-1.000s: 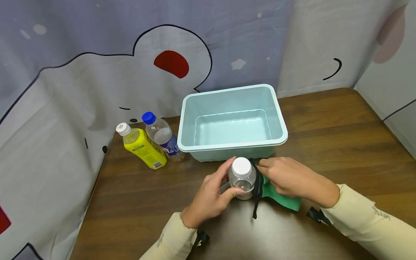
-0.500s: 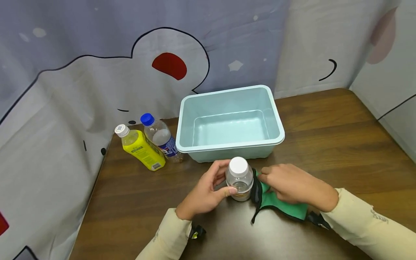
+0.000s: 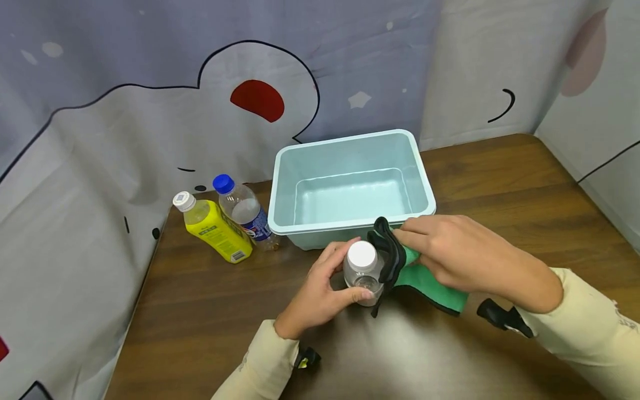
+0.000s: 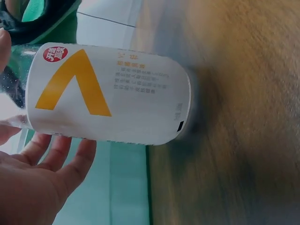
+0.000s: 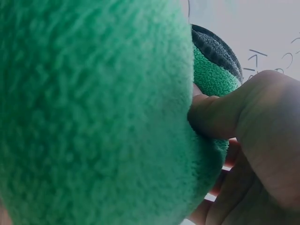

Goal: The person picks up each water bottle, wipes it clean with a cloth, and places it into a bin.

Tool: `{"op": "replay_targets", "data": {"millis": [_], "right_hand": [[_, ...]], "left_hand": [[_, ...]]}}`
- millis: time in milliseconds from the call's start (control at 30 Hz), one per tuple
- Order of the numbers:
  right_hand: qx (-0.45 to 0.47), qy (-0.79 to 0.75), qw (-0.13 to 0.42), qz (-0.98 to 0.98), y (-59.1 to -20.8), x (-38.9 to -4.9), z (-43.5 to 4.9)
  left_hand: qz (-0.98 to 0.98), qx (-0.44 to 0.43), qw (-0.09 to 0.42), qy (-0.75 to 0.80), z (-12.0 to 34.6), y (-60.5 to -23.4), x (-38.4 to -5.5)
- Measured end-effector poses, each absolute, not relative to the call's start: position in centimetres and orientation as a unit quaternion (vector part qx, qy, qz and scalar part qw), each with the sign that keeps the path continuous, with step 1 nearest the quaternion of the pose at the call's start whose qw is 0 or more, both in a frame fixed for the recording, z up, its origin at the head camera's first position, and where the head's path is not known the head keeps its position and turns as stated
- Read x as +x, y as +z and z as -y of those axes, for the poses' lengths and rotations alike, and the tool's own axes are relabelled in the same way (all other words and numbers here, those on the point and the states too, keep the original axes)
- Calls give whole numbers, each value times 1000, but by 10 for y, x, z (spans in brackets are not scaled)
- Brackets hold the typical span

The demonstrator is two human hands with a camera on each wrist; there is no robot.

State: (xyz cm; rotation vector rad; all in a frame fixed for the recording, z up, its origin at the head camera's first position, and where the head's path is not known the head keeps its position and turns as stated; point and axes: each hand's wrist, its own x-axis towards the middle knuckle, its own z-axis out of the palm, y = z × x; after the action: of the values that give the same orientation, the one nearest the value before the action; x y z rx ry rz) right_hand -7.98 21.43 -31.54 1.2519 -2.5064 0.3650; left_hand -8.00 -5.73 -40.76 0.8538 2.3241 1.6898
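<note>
In the head view my left hand point(image 3: 322, 286) grips a clear bottle point(image 3: 369, 279) with a white cap, thumb on its near side and fingers round the far side. The left wrist view shows the bottle's white label point(image 4: 108, 93) with an orange angular mark; its base is down by the wooden table. My right hand point(image 3: 450, 253) pinches a green cloth point(image 3: 432, 286) with a dark edge and backing. The bunched dark part of the cloth lies against the bottle's right side. In the right wrist view the fluffy green cloth point(image 5: 98, 112) hides most of the scene, and the thumb presses into it.
Behind the hands stands a light blue plastic tub point(image 3: 350, 227). To its left, a yellow-labelled bottle point(image 3: 220, 232) and a blue-capped bottle point(image 3: 245, 211) stand side by side. The wooden table point(image 3: 500, 194) meets a patterned curtain point(image 3: 150, 139) at the back.
My right hand has lifted and moved forward, raising the dark edge of the cloth against the bottle's upper right side. The left hand keeps hold of the bottle, almost in place.
</note>
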Motion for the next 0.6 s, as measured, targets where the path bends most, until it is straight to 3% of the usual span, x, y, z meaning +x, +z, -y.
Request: {"op": "replay_targets", "data": {"millis": [100, 267, 600], "right_hand": [[440, 128, 155, 875, -313, -84, -210], [441, 118, 104, 884, -320, -90, -201], [442, 80, 37, 893, -350, -100, -195]], "left_hand": [[-788, 287, 61, 542, 59, -407, -80], [-789, 293, 54, 538, 60, -407, -81], [-762, 307, 78, 565, 62, -408, -79]]}}
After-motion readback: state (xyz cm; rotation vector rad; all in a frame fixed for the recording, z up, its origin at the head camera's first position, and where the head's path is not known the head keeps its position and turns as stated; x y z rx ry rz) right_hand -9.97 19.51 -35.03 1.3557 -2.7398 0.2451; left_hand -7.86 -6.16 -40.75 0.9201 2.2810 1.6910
